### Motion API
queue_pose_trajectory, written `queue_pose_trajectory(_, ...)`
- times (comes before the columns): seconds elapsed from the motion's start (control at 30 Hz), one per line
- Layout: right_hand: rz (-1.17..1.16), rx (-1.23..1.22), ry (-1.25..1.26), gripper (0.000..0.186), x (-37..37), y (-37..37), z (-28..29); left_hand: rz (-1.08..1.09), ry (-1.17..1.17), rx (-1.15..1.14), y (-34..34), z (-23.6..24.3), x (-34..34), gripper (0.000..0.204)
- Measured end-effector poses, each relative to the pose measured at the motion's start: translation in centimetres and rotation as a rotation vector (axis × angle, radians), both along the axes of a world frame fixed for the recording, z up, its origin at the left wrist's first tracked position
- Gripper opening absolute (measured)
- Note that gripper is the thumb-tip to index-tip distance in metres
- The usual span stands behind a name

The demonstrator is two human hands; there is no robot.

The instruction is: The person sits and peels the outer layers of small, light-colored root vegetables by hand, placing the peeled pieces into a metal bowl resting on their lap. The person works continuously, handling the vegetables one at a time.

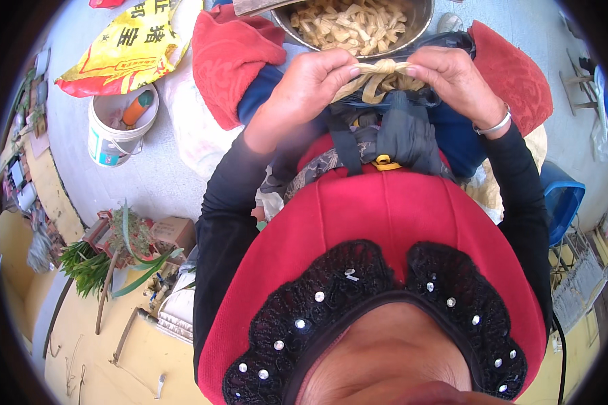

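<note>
Above my lap, a pale yellow strip [385, 66] with a knot in its middle is stretched between my hands; it looks like bean curd skin. My left hand [312, 84] pinches one end between thumb and fingertips. The other end is pinched by my right hand [456, 79], which has a silver bangle at the wrist. More loose pale strips [375, 88] lie just below the knot, over dark cloth on my lap. Just beyond my hands, a metal basin [425, 27] holds many short pale pieces [351, 25], several of them knotted.
Red cloths [230, 67] cover my knees. To the left stand a white bucket [108, 145] with an orange-and-green object [138, 108] in it and a yellow printed sack [125, 47]. A blue plastic container [561, 202] is at right. Potted plants [91, 260] sit behind on the left.
</note>
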State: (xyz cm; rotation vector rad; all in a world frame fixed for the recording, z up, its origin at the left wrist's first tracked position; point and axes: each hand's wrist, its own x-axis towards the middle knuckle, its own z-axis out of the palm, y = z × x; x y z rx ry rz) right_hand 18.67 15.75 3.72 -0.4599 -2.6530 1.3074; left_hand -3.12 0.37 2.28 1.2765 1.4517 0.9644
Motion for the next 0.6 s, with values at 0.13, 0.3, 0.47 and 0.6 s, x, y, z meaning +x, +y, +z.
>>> queue_pose_trajectory(0.13,-0.184,0.103,0.036,0.024,-0.4,1.0,0.0,0.025,0.065,0.031,1.3,-0.7,-0.1,0.016)
queue_pose_trajectory(0.3,-0.014,0.228,0.183,0.027,-3.3,0.2,1.5,0.001,-0.181,0.034,3.1,-1.6,0.3,0.015)
queue_pose_trajectory(0.47,0.032,0.13,0.015,0.017,-2.9,0.8,1.2,-0.007,-0.435,-0.091,3.5,-2.2,0.2,0.016)
queue_pose_trajectory(0.6,-0.24,-0.258,0.017,0.015,-4.1,2.4,0.5,0.101,-0.352,-0.007,5.8,-2.1,-1.5,0.018)
